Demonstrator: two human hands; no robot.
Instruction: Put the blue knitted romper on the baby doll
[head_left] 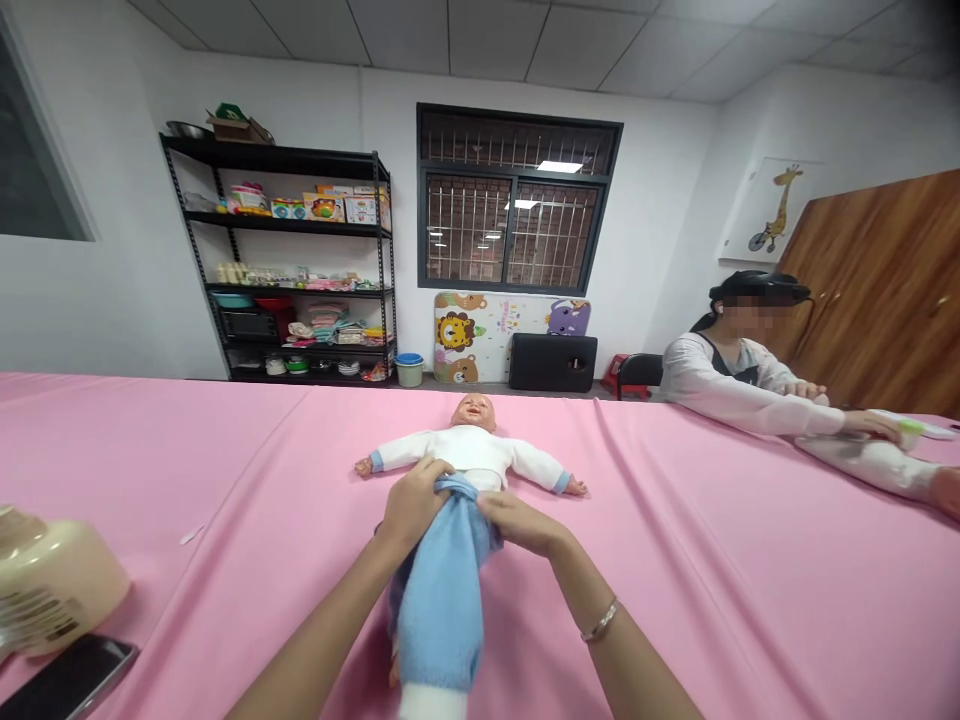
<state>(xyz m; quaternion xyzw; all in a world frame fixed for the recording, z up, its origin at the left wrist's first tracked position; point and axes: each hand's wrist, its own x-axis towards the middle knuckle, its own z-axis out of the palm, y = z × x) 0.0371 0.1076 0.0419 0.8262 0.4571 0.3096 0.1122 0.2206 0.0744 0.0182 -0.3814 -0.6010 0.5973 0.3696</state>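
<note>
A baby doll [471, 448] lies on its back on the pink cloth, head away from me, arms spread, in a white top. Light blue trousers [442, 590] cover its legs. My left hand [411, 505] grips the waistband of the trousers on the left side of the doll's waist. My right hand [521, 522] pinches the waistband on the right side. Both hands are closed on the blue fabric. A bracelet sits on my right wrist.
The pink cloth [225, 500] covers the whole table. A cream-coloured appliance [52, 585] and a dark phone [71, 680] lie at the near left. Another person [739, 375] sits at the right, handling another doll. A black shelf rack [289, 265] stands against the back wall.
</note>
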